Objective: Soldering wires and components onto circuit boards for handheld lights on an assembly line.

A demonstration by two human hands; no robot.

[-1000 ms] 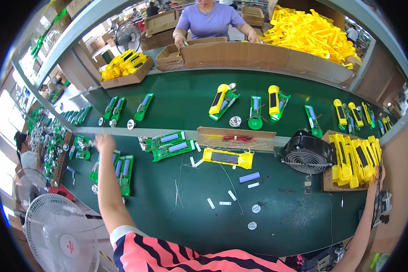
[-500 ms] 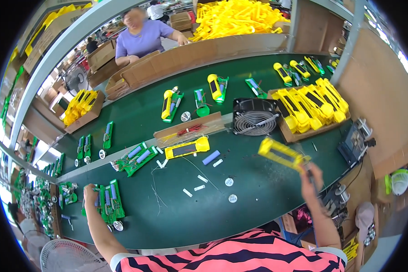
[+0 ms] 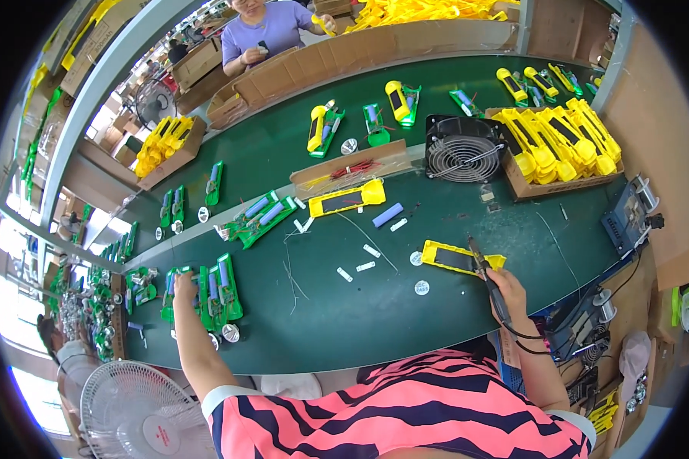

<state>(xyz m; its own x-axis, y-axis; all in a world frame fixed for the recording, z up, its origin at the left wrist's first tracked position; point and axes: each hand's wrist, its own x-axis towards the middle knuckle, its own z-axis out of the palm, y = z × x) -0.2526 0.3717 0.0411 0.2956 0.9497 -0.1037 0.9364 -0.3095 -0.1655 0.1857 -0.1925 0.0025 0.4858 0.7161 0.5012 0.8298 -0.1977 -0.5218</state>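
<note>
My right hand (image 3: 508,292) is closed round a soldering iron (image 3: 494,289), its tip pointing up and away from me. A yellow plastic casing with a dark panel (image 3: 461,258) lies by that hand, its right end under the iron and against my fingers. Far to the left, my left hand (image 3: 185,289) is closed on a green plastic casing (image 3: 167,306) at the end of a row. Beside it lie more green casings with blue cylindrical cells (image 3: 225,284) and round silver reflectors (image 3: 230,333). The left fingertips are partly hidden.
Another yellow casing (image 3: 347,200), a loose blue cell (image 3: 388,215) and small white strips (image 3: 366,266) lie mid-table. Behind them stand a cardboard wire tray (image 3: 352,170), a black fan (image 3: 463,153) and a box of yellow casings (image 3: 563,183). A soldering station (image 3: 624,218) is at right. A co-worker (image 3: 264,38) sits opposite.
My right hand has lowered the yellow casing from the air to the tabletop, still holding the iron. My left hand stays at the green casings. The view has shifted, and the co-worker now holds a yellow part.
</note>
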